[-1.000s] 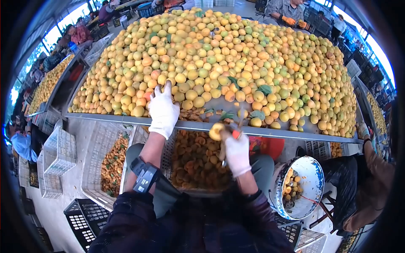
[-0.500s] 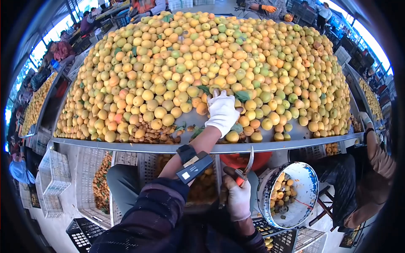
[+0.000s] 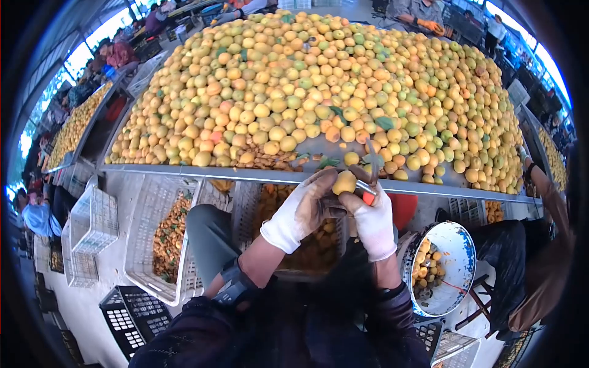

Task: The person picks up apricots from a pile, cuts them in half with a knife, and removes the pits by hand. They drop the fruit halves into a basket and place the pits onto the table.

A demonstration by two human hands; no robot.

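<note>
In a white glove with darkened fingers, my left hand [image 3: 297, 214] is closed round a yellow apricot [image 3: 345, 183]. My right hand [image 3: 374, 226], gloved the same way, grips a knife with a curved blade [image 3: 372, 161] and an orange part by the handle [image 3: 369, 198]. The two hands meet just in front of the table's metal edge [image 3: 270, 175], the apricot between them and the knife close against it. Whether the blade has cut in cannot be made out. Beyond them a broad heap of apricots [image 3: 294, 92] covers the table, with a few green leaves [image 3: 384, 122] in it.
Right of my knees stands a paint-stained white bucket [image 3: 457, 270] with fruit inside. A white crate [image 3: 138, 245] on the left holds orange pieces; a black crate [image 3: 132, 319] lies nearer. A co-worker's arm [image 3: 546, 190] reaches the table at right, and an orange-gloved person [image 3: 423, 15] sits opposite.
My left hand has come back from the heap, now with an apricot. My right hand has risen with the knife from near my lap to meet it. The view has shifted.
</note>
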